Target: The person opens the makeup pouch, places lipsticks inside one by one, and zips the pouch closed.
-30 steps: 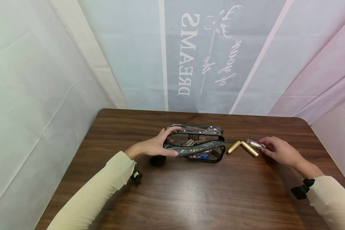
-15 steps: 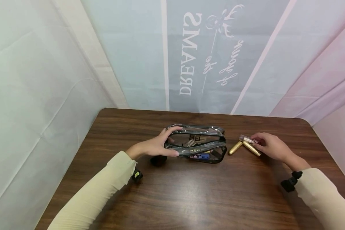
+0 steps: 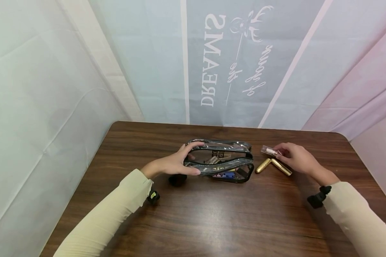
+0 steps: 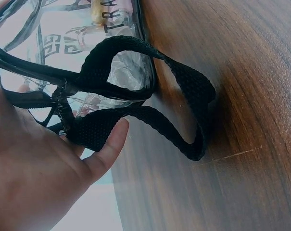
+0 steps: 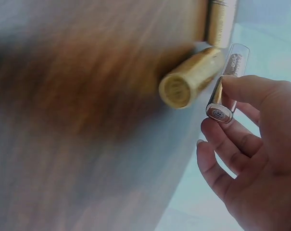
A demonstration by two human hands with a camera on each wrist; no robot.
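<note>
A clear cosmetic bag (image 3: pixel 226 166) with black piping stands unzipped in the middle of the table. My left hand (image 3: pixel 172 164) holds its left end, thumb on the near rim and a finger on the far rim. In the left wrist view the bag's black strap (image 4: pixel 196 91) loops beside the thumb. Small items lie inside the bag, partly hidden by its walls. My right hand (image 3: pixel 299 157) pinches a clear-capped lipstick (image 5: pixel 232 72) between thumb and fingers, right of the bag. Just below it lie two gold tubes, one angled (image 3: pixel 263 166), the other (image 3: pixel 281 167) nearer the hand.
The brown wooden table (image 3: pixel 206 221) extends in front of the bag. A printed cloth backdrop (image 3: pixel 225 71) hangs behind its far edge, with pale cloth (image 3: pixel 45 107) on the left side.
My right hand has moved left with the lipstick, passing above the gold tubes toward the bag. My left hand and the bag have stayed in place.
</note>
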